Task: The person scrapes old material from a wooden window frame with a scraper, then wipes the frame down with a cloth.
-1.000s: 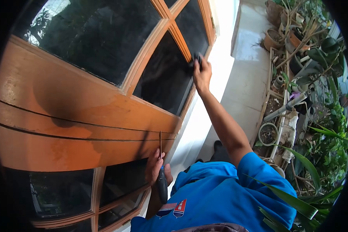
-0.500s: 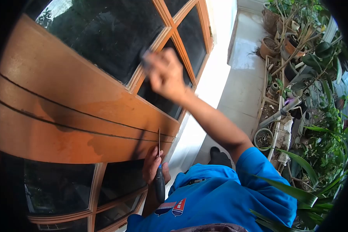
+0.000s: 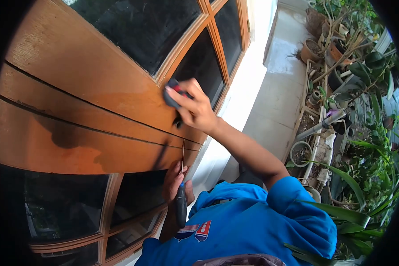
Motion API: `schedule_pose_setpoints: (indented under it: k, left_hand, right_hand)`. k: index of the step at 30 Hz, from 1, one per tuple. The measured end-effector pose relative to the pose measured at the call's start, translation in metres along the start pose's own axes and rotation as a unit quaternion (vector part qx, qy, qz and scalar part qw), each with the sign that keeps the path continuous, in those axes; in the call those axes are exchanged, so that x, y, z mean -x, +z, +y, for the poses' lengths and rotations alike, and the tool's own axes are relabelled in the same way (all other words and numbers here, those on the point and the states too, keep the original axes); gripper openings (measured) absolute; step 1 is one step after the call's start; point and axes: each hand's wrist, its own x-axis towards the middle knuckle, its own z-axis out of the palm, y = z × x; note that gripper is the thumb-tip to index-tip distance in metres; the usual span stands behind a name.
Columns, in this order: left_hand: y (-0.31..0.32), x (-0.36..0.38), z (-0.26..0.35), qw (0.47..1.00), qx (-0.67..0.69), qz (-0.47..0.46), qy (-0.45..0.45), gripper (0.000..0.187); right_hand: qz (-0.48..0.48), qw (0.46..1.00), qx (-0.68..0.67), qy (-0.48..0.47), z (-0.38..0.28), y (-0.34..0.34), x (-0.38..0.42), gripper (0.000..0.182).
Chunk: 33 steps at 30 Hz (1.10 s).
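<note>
**Up close: a dark cloth pressed to the wooden door rail**

Up against the orange-brown wooden door (image 3: 75, 133), a small dark cloth (image 3: 170, 94) is held by the right hand (image 3: 195, 108). The cloth is bunched under the fingertips, with the fingers curled closed over it and a thin red edge showing at the thumb side. It is pressed where the broad middle rail meets the lower corner of a dark glass pane (image 3: 199, 66), just above the two dark grooves that run across the rail. Most of the cloth is hidden by the fingers, so its full shape cannot be made out.

Lower down, a slim tool with a dark handle (image 3: 181, 206) is gripped by the left hand (image 3: 175, 184), the fingers wrapped shut around the handle's upper part. Its thin metal blade points upward along the door's edge, and its tip is seen close to the lower groove; whether it touches the wood cannot be told. The handle's lower end lies in front of a blue shirt (image 3: 252, 221).

A paved walkway (image 3: 279, 88) and potted plants (image 3: 341, 53) are seen to the right, cut off by the lens edge. A wet-looking stain is visible on the rail.
</note>
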Motion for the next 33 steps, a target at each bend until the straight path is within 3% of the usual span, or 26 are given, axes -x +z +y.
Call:
schedule_pose_setpoints:
  k: [4,7,10,12,14,16,19,20,23,26,28,30,32,33]
  left_hand:
    - [-0.015,0.005,-0.005,1.000,0.024,-0.002,0.019,0.031]
    - [-0.024,-0.002,-0.005,0.998,0.041,-0.015,0.042,0.032]
    - [-0.023,-0.004,-0.009,0.997,0.039,-0.012,0.060,0.032]
    - [-0.026,-0.010,-0.008,0.997,0.042,-0.018,0.065,0.032]
    - [-0.033,-0.007,-0.011,0.996,0.034,-0.020,0.078,0.031]
    - [-0.037,-0.003,-0.014,0.996,0.037,-0.014,0.077,0.032]
    - [-0.039,0.003,-0.015,0.998,0.023,-0.019,0.057,0.032]
    - [-0.037,0.005,-0.015,0.998,0.029,-0.020,0.052,0.032]
    - [-0.029,-0.001,-0.015,0.996,0.035,-0.058,0.059,0.032]
    - [-0.026,-0.006,-0.017,0.994,0.042,-0.071,0.074,0.033]
    - [-0.027,-0.002,-0.015,0.995,0.041,-0.068,0.061,0.033]
    - [-0.028,0.002,-0.013,0.997,0.034,-0.062,0.042,0.033]
    - [-0.028,0.005,-0.010,0.998,0.026,-0.053,0.026,0.033]
    - [-0.027,0.006,-0.008,0.998,0.024,-0.059,0.028,0.033]
  right_hand:
    - [-0.079,0.972,0.077,0.209,0.018,-0.012,0.145,0.043]
    - [-0.081,0.952,0.071,0.285,0.015,-0.014,0.170,0.041]
    - [0.017,0.985,0.053,0.163,-0.007,0.003,0.066,0.043]
    - [0.041,0.990,0.015,0.136,-0.026,0.008,0.002,0.038]
    - [0.060,0.991,0.020,0.119,-0.015,0.018,0.008,0.040]
    - [0.039,0.985,0.048,0.158,-0.005,0.016,0.073,0.042]
    - [0.009,0.932,0.128,0.340,0.011,0.020,0.224,0.037]
    - [-0.007,0.904,0.135,0.405,0.004,0.015,0.236,0.034]
    - [0.007,0.889,0.128,0.440,0.011,0.014,0.252,0.029]
    - [0.048,0.819,0.046,0.570,0.050,0.001,0.248,0.027]
    - [0.127,0.773,0.058,0.619,0.085,-0.027,0.211,0.033]
    - [0.230,0.798,0.150,0.537,0.135,-0.046,0.182,0.039]
    - [0.164,0.845,0.154,0.485,0.163,-0.057,0.163,0.043]
    - [0.135,0.839,0.187,0.494,0.164,-0.051,0.168,0.044]
